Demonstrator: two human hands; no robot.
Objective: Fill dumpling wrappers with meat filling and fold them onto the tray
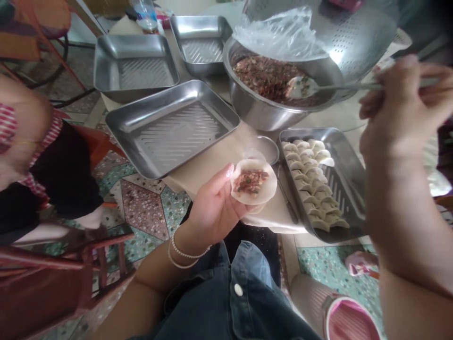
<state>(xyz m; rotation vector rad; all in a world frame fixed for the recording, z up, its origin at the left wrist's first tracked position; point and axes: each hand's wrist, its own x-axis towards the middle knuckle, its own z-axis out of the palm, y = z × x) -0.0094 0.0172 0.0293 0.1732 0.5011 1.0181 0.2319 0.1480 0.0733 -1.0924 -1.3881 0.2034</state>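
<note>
My left hand (221, 203) holds a round dumpling wrapper (270, 189) by its edge, with the thumb at its rim. A heap of minced meat filling (250, 182) with green bits lies in the wrapper's middle. My right hand (403, 99) is closed round the handle of a metal spoon (348, 87), over the right side. The spoon's bowl, smeared with filling, rests in a large steel bowl (262, 120) of meat filling (264, 73). Below that bowl, a metal tray (345, 174) carries rows of folded dumplings (311, 184).
Three metal trays (173, 137) stand at the left and back. A plastic bag (279, 33) and a colander (368, 42) are by the bowl. A small round dish (266, 148) and a thin utensil (287, 198) lie near the dumplings. Another person (63, 160) sits left; a pink-lined bin (332, 307) stands below.
</note>
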